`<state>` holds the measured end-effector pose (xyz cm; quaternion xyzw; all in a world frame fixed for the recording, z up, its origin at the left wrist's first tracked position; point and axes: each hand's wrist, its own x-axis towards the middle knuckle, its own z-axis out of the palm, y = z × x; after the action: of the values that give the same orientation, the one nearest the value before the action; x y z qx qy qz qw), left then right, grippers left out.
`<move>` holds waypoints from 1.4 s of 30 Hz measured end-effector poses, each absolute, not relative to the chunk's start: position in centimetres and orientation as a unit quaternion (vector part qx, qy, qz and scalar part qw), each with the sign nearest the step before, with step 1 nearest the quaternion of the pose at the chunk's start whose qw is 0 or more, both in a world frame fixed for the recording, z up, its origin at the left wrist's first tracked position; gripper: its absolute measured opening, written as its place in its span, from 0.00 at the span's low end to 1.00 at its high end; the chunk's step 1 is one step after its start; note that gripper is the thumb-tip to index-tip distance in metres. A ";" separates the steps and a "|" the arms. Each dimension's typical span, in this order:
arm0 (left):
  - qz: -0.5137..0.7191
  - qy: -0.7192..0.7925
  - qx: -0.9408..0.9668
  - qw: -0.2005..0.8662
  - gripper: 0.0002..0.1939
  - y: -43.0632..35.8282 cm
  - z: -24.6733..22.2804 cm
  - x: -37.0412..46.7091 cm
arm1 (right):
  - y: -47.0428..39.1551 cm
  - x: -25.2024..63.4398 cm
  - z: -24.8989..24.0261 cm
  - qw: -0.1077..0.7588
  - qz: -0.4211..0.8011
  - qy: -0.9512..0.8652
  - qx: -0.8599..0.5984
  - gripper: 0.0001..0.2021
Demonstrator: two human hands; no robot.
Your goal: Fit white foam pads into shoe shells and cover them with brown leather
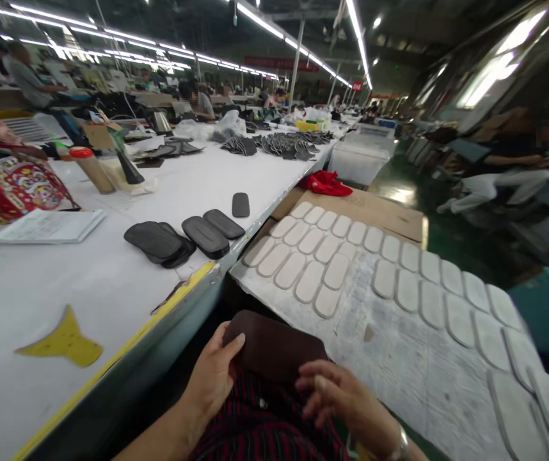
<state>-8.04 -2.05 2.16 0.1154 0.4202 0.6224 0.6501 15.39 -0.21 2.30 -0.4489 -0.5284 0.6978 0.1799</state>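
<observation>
My left hand grips the left end of a dark brown rounded oblong piece, thumb on top and fingers beneath. It looks like leather and is held above my lap. Over the piece's right end is my right hand, its fingers loosely bent and apart, slightly blurred; whether they touch the piece I cannot tell. To the right, a grey board bears rows of pale oblong pieces with dark rims. On the white table to the left lie stacks of black oblong pieces and a single dark piece.
A yellow flat template lies on the white table. Farther back are a red-lidded bottle, papers and a patterned red bag. A red cloth rests on cardboard. Other people sit at left and right.
</observation>
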 end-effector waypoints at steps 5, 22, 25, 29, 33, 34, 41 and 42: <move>0.538 0.358 0.100 0.756 0.11 -4.6 2.0 -8.2 | -0.2 16.9 3.0 0.208 0.386 -0.706 -0.556 0.38; 0.321 0.683 0.464 0.463 0.12 -0.9 -0.4 -11.8 | 2.9 18.0 0.4 0.034 0.599 -0.548 -0.582 0.25; 0.315 0.691 0.451 0.469 0.12 -0.5 -0.8 -11.8 | 2.8 17.7 -0.1 0.023 0.606 -0.511 -0.609 0.27; 0.324 0.709 0.418 0.468 0.13 -0.6 -1.1 -11.9 | 3.0 17.2 0.0 0.040 0.609 -0.489 -0.624 0.25; 0.328 0.710 0.402 0.476 0.13 -0.7 -1.3 -12.0 | 3.2 16.9 0.3 0.044 0.610 -0.494 -0.618 0.23; 0.328 0.710 0.398 0.479 0.14 -0.7 -1.3 -12.0 | 3.2 16.8 0.4 0.043 0.610 -0.495 -0.617 0.23; 0.347 0.707 0.374 0.490 0.15 -0.6 -2.0 -12.0 | 3.2 15.9 1.3 0.043 0.591 -0.487 -0.642 0.23; 0.349 0.706 0.373 0.491 0.15 -0.5 -2.0 -12.0 | 3.2 15.8 1.3 0.043 0.588 -0.485 -0.646 0.23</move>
<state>-12.03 -0.53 -1.99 0.3728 0.7056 0.3493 0.4911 15.80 3.21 1.31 -0.6458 -0.4850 0.5881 0.0435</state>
